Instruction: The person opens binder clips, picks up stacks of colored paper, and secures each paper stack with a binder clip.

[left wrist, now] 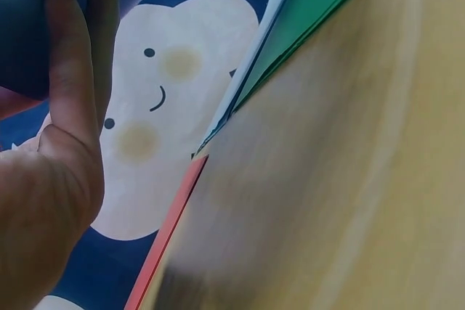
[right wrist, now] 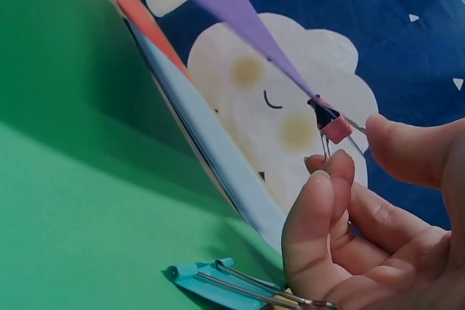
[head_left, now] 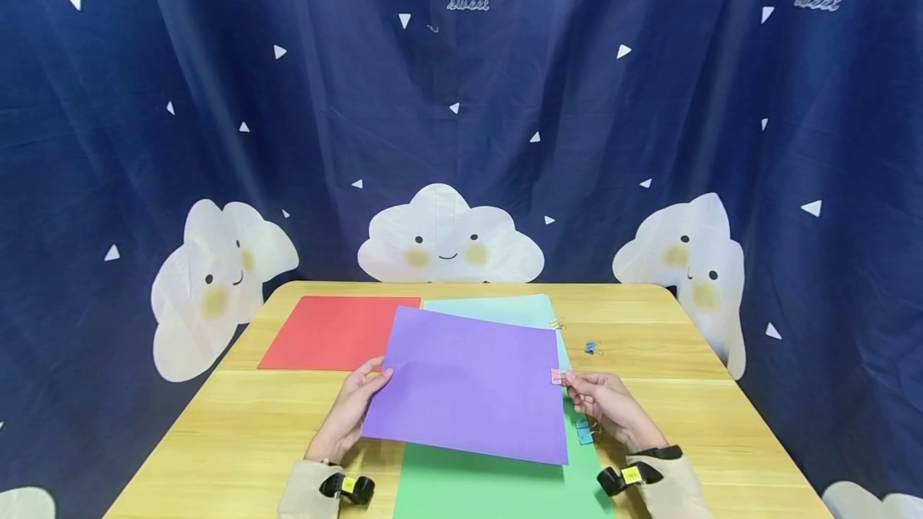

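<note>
A purple sheet of paper [head_left: 469, 391] is held tilted above the table. My left hand [head_left: 355, 403] pinches its left edge, thumb on top; in the left wrist view, fingers [left wrist: 73, 63] lie along the sheet's underside. A pink binder clip [head_left: 558, 376] sits on the sheet's right edge. My right hand [head_left: 609, 405] pinches that clip by its wire handles, the thumb on one and fingertips at the other in the right wrist view. Beneath the purple sheet, green paper [head_left: 497, 491] lies with a teal binder clip [head_left: 585, 432] on its right edge, close below my right hand.
Red paper [head_left: 332, 332] lies at the back left of the wooden table [head_left: 216, 439]. Light blue paper [head_left: 497, 307] lies at the back middle, a yellowish binder clip [head_left: 558, 325] on its right edge. Farther right is a loose blue binder clip [head_left: 591, 348]. A dark blue curtain [head_left: 461, 150] hangs behind.
</note>
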Demonstrator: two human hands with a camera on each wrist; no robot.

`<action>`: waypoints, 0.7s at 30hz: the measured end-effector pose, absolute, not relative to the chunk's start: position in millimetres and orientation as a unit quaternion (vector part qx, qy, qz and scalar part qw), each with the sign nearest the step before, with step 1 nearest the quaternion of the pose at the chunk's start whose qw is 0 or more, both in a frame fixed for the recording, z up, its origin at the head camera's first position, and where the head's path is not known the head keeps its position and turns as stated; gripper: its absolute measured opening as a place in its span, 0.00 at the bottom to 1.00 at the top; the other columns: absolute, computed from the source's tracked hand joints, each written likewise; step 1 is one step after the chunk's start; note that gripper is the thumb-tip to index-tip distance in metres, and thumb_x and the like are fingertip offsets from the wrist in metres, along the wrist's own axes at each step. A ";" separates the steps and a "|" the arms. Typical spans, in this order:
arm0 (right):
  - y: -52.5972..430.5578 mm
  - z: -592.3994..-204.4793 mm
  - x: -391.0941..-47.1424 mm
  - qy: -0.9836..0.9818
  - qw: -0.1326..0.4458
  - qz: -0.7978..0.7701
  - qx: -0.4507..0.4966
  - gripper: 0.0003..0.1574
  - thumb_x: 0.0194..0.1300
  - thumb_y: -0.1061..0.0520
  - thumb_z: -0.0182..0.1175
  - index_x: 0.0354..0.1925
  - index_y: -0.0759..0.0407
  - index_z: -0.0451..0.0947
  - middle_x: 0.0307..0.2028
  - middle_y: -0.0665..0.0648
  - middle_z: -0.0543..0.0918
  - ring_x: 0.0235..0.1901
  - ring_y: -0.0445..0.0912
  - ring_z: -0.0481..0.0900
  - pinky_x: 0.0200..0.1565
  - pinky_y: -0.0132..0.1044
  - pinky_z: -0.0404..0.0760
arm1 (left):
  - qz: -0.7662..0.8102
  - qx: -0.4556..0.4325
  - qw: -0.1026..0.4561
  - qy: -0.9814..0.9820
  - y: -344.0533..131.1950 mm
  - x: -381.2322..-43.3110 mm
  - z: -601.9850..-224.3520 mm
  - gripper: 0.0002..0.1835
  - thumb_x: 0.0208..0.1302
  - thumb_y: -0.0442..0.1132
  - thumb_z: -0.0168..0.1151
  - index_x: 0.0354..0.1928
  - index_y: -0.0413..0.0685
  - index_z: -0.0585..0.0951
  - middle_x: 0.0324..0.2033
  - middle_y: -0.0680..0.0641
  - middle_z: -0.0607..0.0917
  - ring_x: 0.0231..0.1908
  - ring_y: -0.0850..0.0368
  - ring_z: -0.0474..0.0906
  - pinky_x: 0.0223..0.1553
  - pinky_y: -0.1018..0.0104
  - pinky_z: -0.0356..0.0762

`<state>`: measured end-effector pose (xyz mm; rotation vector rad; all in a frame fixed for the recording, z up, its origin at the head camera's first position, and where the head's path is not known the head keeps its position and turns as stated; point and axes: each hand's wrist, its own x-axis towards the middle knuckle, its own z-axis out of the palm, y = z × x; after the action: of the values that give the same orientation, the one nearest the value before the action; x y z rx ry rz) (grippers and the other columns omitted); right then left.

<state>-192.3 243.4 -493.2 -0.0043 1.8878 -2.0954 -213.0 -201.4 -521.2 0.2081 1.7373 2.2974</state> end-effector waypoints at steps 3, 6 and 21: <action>243.8 -492.3 -191.9 0.657 0.160 -0.737 0.002 0.14 0.78 0.52 0.58 0.44 0.59 0.86 0.31 0.47 0.82 0.30 0.36 0.79 0.36 0.26 0.84 | 0.790 0.073 0.129 0.595 -200.6 -213.1 -520.6 0.18 0.81 0.42 0.51 0.66 0.48 0.65 0.32 0.56 0.91 0.29 0.63 0.88 0.30 0.66 0.88; 244.2 -492.1 -191.6 0.654 0.160 -0.740 0.004 0.14 0.78 0.52 0.59 0.44 0.58 0.86 0.31 0.47 0.82 0.30 0.36 0.80 0.37 0.27 0.85 | 0.789 0.072 0.133 0.596 -200.3 -212.6 -519.5 0.19 0.81 0.43 0.51 0.67 0.46 0.64 0.31 0.56 0.91 0.27 0.63 0.88 0.29 0.67 0.88; 247.0 -491.5 -190.7 0.650 0.166 -0.741 0.014 0.13 0.77 0.50 0.60 0.43 0.54 0.87 0.31 0.46 0.85 0.30 0.36 0.82 0.40 0.28 0.86 | 0.772 0.055 0.143 0.617 -200.4 -212.4 -517.1 0.29 0.83 0.42 0.48 0.75 0.35 0.55 0.32 0.59 0.87 0.28 0.66 0.85 0.30 0.71 0.86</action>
<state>-190.7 247.0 -491.5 0.0387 1.8513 -2.1098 -212.4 -200.4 -517.1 0.1573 1.7813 2.2261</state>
